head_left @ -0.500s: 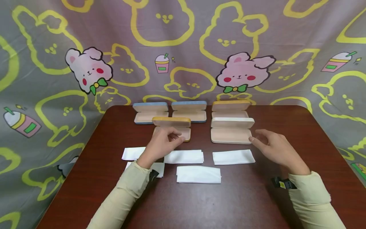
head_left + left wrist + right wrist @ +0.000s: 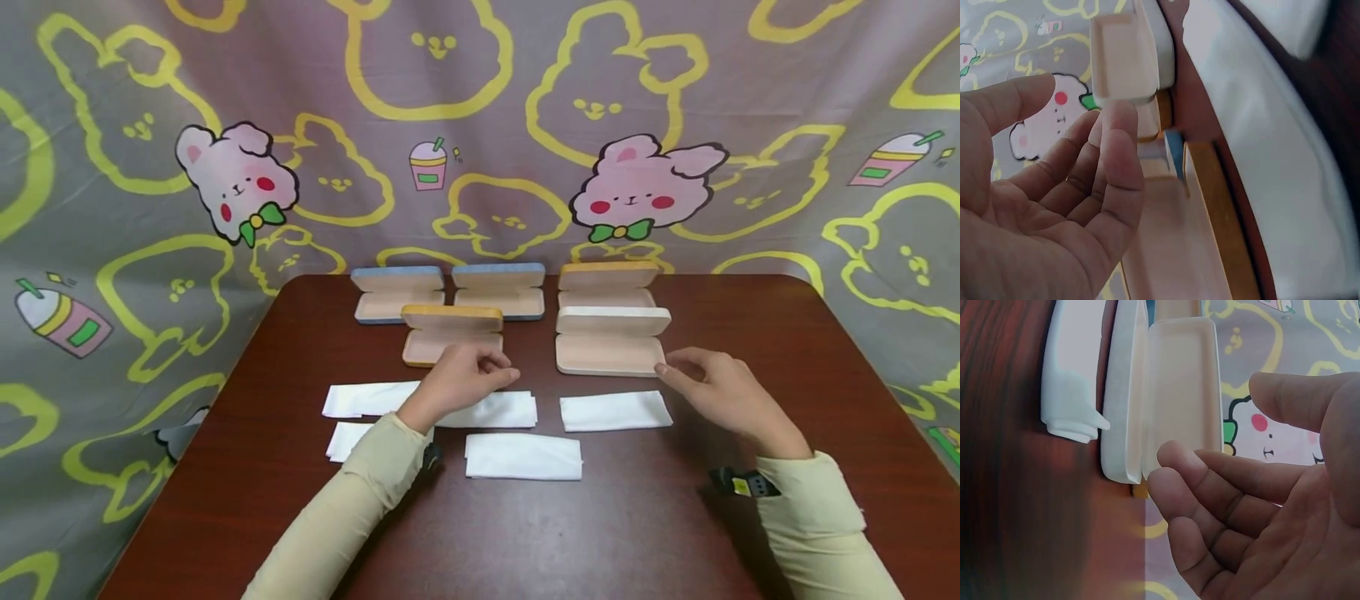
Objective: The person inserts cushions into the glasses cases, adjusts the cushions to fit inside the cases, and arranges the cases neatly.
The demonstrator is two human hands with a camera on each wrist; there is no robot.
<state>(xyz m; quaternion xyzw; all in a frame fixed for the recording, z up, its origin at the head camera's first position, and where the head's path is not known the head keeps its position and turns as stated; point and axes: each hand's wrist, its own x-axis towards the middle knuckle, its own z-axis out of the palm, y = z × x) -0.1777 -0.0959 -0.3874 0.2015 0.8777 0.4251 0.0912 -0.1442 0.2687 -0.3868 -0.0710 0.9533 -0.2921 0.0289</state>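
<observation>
My left hand (image 2: 461,377) hovers in front of a yellow-rimmed glasses case (image 2: 431,345), over a folded white cloth (image 2: 498,410). Its fingers are loosely bent and nothing lies between them, as the left wrist view shows. Beside the right end of the white glasses case (image 2: 609,356) is my right hand (image 2: 723,393), thumb tip close to the case's corner. Its palm (image 2: 1297,531) is bare in the right wrist view, with the fingers relaxed. Both cases stand with lids raised, showing beige linings. Another folded cloth (image 2: 617,412) lies just in front of the white case.
Two blue glasses cases (image 2: 399,308) (image 2: 498,305) and a second yellow one (image 2: 609,275) stand open along the back edge. More folded white cloths (image 2: 522,457) (image 2: 367,400) (image 2: 347,440) lie nearer on the brown table (image 2: 525,542). A patterned curtain (image 2: 480,100) hangs behind.
My left hand has moved right and slightly nearer, away from the front yellow case, which now shows more fully. My right hand stays almost in place beside the white case.
</observation>
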